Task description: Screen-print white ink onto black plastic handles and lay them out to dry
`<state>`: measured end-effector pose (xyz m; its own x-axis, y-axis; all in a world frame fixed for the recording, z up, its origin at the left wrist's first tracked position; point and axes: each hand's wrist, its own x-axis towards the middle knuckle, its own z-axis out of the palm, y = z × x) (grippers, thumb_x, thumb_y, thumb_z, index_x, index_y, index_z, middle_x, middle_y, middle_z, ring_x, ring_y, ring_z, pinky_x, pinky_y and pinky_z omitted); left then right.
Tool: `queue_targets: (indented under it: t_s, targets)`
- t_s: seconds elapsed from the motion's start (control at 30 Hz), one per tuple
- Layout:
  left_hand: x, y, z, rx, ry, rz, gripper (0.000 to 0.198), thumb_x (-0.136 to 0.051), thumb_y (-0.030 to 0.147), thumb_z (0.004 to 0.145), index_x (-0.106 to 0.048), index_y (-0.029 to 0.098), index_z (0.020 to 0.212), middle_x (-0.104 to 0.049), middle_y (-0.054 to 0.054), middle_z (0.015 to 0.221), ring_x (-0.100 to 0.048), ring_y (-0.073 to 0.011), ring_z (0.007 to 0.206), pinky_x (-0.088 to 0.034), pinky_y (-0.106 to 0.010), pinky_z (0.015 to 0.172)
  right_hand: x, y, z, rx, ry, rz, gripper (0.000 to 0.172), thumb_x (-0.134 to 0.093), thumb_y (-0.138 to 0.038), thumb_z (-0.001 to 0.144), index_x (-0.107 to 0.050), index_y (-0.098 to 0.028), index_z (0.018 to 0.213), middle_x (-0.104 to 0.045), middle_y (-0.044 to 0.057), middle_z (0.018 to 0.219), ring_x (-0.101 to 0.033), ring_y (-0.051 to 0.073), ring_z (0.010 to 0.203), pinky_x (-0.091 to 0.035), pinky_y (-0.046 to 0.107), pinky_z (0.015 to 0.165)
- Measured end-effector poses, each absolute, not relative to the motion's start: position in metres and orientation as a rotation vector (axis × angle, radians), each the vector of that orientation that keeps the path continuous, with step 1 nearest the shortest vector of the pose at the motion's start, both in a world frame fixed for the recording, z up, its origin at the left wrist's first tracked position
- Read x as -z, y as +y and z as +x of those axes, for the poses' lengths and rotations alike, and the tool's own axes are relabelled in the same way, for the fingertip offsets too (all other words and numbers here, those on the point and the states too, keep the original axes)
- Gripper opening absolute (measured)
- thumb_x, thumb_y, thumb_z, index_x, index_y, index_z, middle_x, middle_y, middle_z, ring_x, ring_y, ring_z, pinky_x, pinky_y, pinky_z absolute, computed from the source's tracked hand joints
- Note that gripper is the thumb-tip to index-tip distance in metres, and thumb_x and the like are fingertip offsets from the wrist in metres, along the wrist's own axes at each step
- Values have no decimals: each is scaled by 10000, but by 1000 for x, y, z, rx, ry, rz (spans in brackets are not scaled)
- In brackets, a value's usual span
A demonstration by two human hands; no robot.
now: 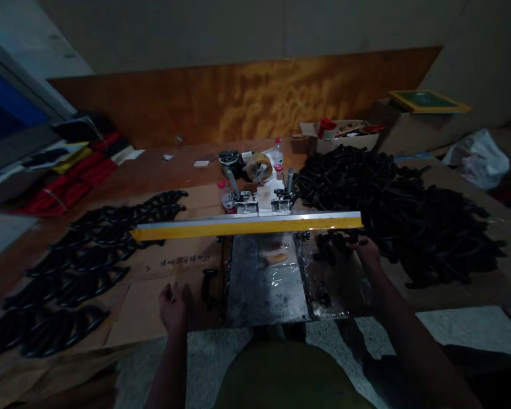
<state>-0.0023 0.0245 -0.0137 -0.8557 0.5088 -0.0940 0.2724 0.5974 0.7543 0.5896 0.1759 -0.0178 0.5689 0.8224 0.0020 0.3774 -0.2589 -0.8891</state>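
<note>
My left hand (173, 307) hovers over the cardboard at the left, its fingers loosely bent and apart, with nothing seen in them. Just right of it lies a curved black handle-like part (208, 287). My right hand (367, 253) reaches to the right side of the bench, fingers closed at the end of a dark curved part (344, 240); dim light blurs the grip. Beside that is another black part (325, 250). Between my hands is a flat metal plate (266, 284) on a jig, with a yellow-edged bar (251, 226) spanning above it.
Black curved parts (74, 278) lie in overlapping rows at the left. A large heap of similar parts (409, 221) covers the right. Behind the jig stand bottles (278, 156) and a tape roll (259, 167). An open carton (344, 136) sits at the back right.
</note>
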Motion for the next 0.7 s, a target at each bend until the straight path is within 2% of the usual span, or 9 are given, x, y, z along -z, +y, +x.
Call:
queue_targets:
  t_s: [0.07,0.13,0.23,0.3,0.37,0.47,0.53,0.6,0.7]
  targets:
    - [3,37,5,-1256,2477,687,611,-585,465,806,-534,151,1327,-586,-161,1327,-582,-303,1209,-445,-453,1050,-1,172,565,-676,-1027,-1761,468,-809,-425,511,-628,-181,868,-676,29,755,-627,209,692,-520,351,671]
    - [-9,56,15,-1403,2385,756,568,-594,436,808,-556,150,1297,-601,-145,1308,-578,-273,1208,-440,-419,1063,-17,170,523,-802,-1194,-1580,489,-813,-428,560,-658,-193,959,-702,41,865,-644,216,795,-523,367,759]
    - [-28,88,35,-1587,2187,849,515,-615,418,801,-580,157,1243,-623,-126,1257,-583,-240,1183,-444,-395,1059,-32,171,449,-946,-1589,-1284,294,-755,-396,707,-727,-214,936,-722,52,947,-646,228,917,-495,402,880]
    - [-44,109,47,-1703,2040,900,471,-623,405,798,-592,153,1194,-636,-126,1211,-601,-220,1142,-455,-374,1041,-34,171,408,-925,-1851,-1151,159,-725,-326,769,-761,-220,882,-734,63,955,-635,237,966,-474,417,921]
    - [-62,127,57,-1798,1925,941,401,-628,393,795,-605,157,1119,-663,-105,1108,-629,-194,1052,-479,-344,994,-33,169,381,-816,-2067,-1095,126,-707,-259,804,-778,-228,903,-740,74,991,-618,242,1010,-461,422,942]
    - [-99,143,67,-1879,1838,1020,283,-642,372,781,-620,160,967,-665,-39,896,-635,-156,892,-510,-293,893,-32,163,367,-590,-2306,-1138,217,-646,-204,863,-770,-246,1036,-724,89,1098,-584,249,1091,-443,426,972]
    - [-126,150,73,-1909,1780,1100,239,-615,372,803,-631,157,909,-642,-13,806,-623,-135,824,-514,-257,829,-34,157,364,-454,-2406,-1189,258,-602,-227,902,-748,-237,1115,-695,114,1180,-567,267,1136,-441,442,979]
    - [-150,156,78,-1897,1710,1139,256,-554,389,855,-648,154,897,-617,-3,738,-596,-113,708,-509,-218,705,-39,153,359,-367,-2480,-1169,332,-576,-288,930,-688,-217,1234,-637,139,1298,-535,283,1212,-426,467,1013]
    - [-171,162,88,-1712,1636,1088,365,-466,445,920,-671,148,865,-546,11,586,-511,-107,520,-455,-206,519,-44,150,342,-356,-2592,-1043,498,-594,-351,927,-543,-203,1400,-526,151,1447,-440,291,1352,-332,524,1117]
